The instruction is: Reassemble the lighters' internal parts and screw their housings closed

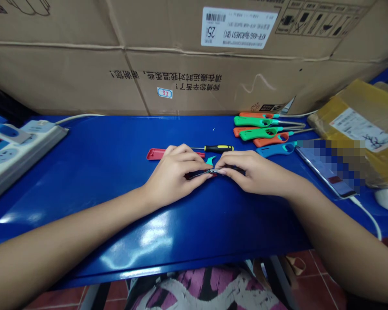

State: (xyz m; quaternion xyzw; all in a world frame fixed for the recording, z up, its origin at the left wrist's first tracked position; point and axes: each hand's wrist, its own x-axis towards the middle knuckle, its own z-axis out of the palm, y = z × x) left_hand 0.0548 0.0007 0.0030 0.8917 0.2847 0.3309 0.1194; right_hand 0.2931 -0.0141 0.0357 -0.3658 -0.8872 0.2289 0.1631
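My left hand (174, 172) and my right hand (248, 172) meet at the middle of the blue table (100, 172). Both are closed in a pinch on a thin dark metal part (204, 174) held between them just above the tabletop. A small teal plastic piece (210, 160) lies right behind the fingertips. Behind my left hand lies a red plastic shell (155, 153), partly hidden by the fingers. A small screwdriver with a black and yellow handle (218, 148) lies just beyond the hands.
Several orange, green and blue long-nosed lighters (265, 131) lie at the back right. A phone (326, 172) with a white cable and a taped parcel (358, 125) sit at right. A power strip (16, 146) is at left. Cardboard boxes (181, 56) wall the back.
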